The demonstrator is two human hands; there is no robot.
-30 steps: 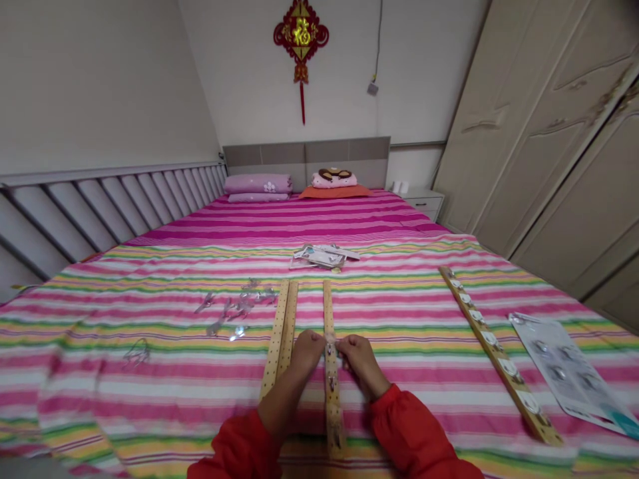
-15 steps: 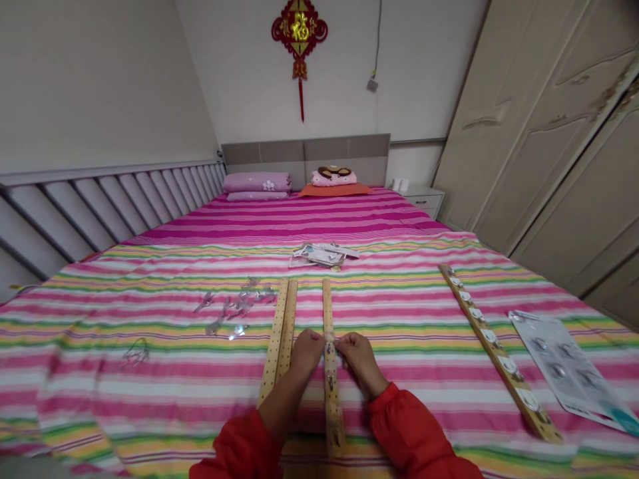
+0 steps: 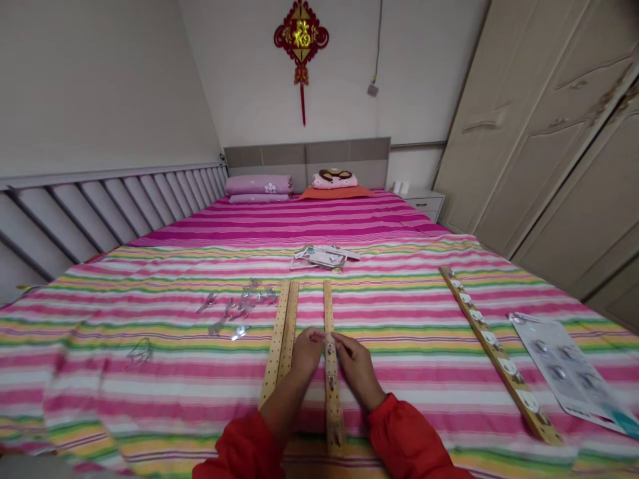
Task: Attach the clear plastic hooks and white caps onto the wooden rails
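Observation:
A narrow wooden strip (image 3: 333, 412) lies lengthwise in front of me, with small clear pieces with metal hooks (image 3: 331, 381) along its near half. From its left side my left hand (image 3: 307, 352) reaches in, fingers pinched at the strip's edge. On the opposite side my right hand (image 3: 358, 367) is also closed, thumb and fingertips meeting at the same spot. What lies between the fingertips is too small to make out. Two more strips with rows of holes (image 3: 274, 346) rest left of my left hand, side by side.
Several clear hook pieces (image 3: 242, 309) are scattered at left, beside a tangle of thin wire (image 3: 140, 351). Packaging (image 3: 322, 256) is piled farther back. At right lie a strip with white round pieces (image 3: 492, 339) and a blister pack of hooks (image 3: 569, 366), all on a striped bedsheet (image 3: 174, 406).
My fingertips have shifted slightly at the middle strip; my left fingers are a little more extended across its edge. The strips and loose pieces stay in place.

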